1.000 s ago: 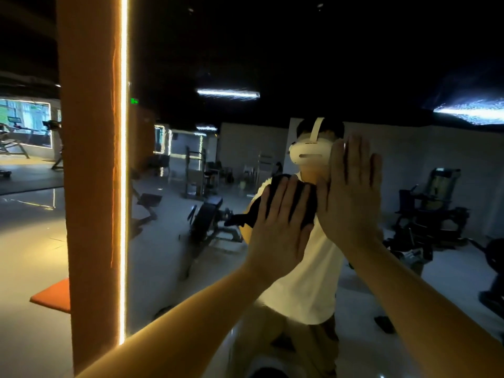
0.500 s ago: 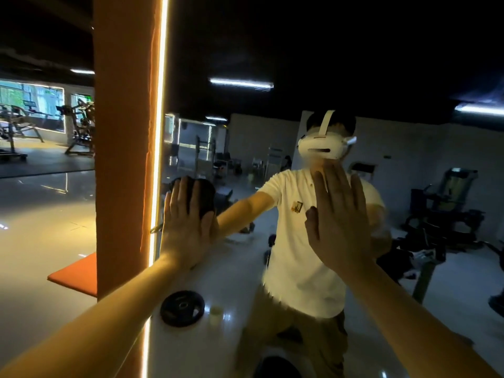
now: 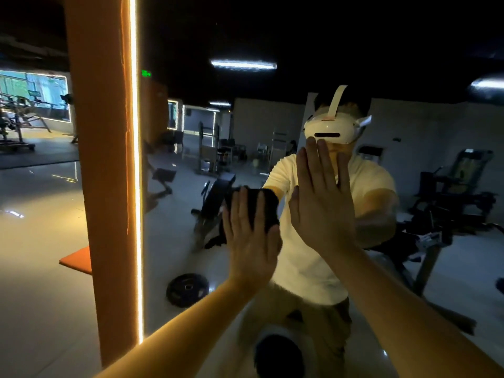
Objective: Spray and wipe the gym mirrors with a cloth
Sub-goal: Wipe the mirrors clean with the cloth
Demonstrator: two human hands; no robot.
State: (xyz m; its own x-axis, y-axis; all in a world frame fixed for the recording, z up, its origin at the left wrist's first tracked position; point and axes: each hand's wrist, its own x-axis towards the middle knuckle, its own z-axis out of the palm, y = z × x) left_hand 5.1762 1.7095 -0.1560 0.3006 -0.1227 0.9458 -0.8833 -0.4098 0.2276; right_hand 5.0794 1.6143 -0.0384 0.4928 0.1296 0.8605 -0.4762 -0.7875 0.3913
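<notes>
Cloth [image 3: 268,204] slid right, away from orange pillar [image 3: 103,186].

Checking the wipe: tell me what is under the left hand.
A dark fabric cloth, pressed against the gym mirror by the left hand. Its top edge shows; the rest is covered.

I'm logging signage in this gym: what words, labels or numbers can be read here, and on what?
No text is legible.
Small green glowing sign right of the tall orange pillar: too blurred to read.
Black round weight plate on the floor: any markings too small to read.
</notes>
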